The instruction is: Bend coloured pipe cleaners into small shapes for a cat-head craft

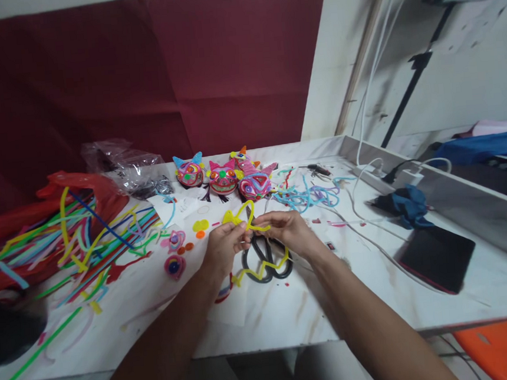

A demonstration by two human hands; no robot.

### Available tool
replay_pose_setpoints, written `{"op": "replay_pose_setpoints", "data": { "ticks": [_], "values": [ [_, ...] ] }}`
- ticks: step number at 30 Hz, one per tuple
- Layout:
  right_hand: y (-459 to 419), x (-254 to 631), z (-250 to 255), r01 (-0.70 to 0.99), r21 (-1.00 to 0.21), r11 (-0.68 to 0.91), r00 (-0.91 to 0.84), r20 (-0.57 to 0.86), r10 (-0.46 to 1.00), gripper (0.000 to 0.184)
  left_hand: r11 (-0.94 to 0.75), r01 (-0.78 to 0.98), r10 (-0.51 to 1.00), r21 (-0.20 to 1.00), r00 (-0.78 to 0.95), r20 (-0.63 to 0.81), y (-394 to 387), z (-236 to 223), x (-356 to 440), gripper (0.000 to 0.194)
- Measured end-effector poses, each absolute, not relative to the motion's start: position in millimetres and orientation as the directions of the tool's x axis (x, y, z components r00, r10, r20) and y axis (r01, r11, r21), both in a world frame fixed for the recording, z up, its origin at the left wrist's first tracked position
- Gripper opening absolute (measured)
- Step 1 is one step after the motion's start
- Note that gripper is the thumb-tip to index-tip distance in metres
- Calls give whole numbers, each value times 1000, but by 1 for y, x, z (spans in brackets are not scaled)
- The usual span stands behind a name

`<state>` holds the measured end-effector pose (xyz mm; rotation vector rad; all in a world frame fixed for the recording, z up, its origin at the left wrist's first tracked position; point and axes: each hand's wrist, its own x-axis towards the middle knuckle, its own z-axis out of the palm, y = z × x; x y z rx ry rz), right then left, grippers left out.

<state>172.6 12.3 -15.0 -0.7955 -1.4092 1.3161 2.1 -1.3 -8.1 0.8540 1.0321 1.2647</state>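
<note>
A yellow pipe cleaner (250, 211), bent into a loop, is held between my two hands above the table. My left hand (225, 243) pinches it at the left, while my right hand (288, 231) grips it on the other side with closed fingers. Below them lie scissors with black handles (266, 274). A second yellow pipe cleaner (260, 270), bent in zigzags, lies across those handles. To the left of my left hand are pink coiled rounds with blue centres (174, 266), small orange discs (200, 235) and yellow rounds (200, 225).
Colourful animal-face crafts (222, 178) stand at the back. Many loose pipe cleaners (83, 228) spill from a red bag (79, 181) at left. Light-blue strands (309, 196) lie behind my right hand. A black tablet-like object (437, 258) and white cables (376, 241) occupy the right side.
</note>
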Motion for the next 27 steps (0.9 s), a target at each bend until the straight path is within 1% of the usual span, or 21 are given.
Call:
{"op": "replay_pose_setpoints", "data": {
  "ticks": [3,6,10,15,18,21,24,27],
  "values": [
    [12,172,-16,-50,-939,341,-249,342,906,18,153,-334,988,930,22,-154,-2,-6,2,18],
    [10,173,-14,38,-873,486,-274,458,846,18,162,-332,987,929,35,-160,-2,-6,2,16],
    [9,174,-11,69,-772,632,-334,579,744,23,174,-313,985,934,65,-162,-3,-7,2,14],
    [11,173,-13,108,-655,748,-388,665,638,22,183,-291,983,939,81,-166,-4,-7,3,16],
    [12,170,-17,172,-610,773,-373,686,624,22,192,-289,981,938,84,-175,-5,-5,3,14],
    [10,164,-19,216,-606,765,-319,697,642,22,184,-284,983,941,78,-168,-6,-4,3,10],
    [5,158,-18,230,-649,725,-252,680,689,21,161,-280,986,946,80,-144,-7,-4,3,11],
    [1,154,-16,218,-739,637,-165,616,770,20,122,-274,992,954,64,-108,-7,-5,3,13]
  ]
}}
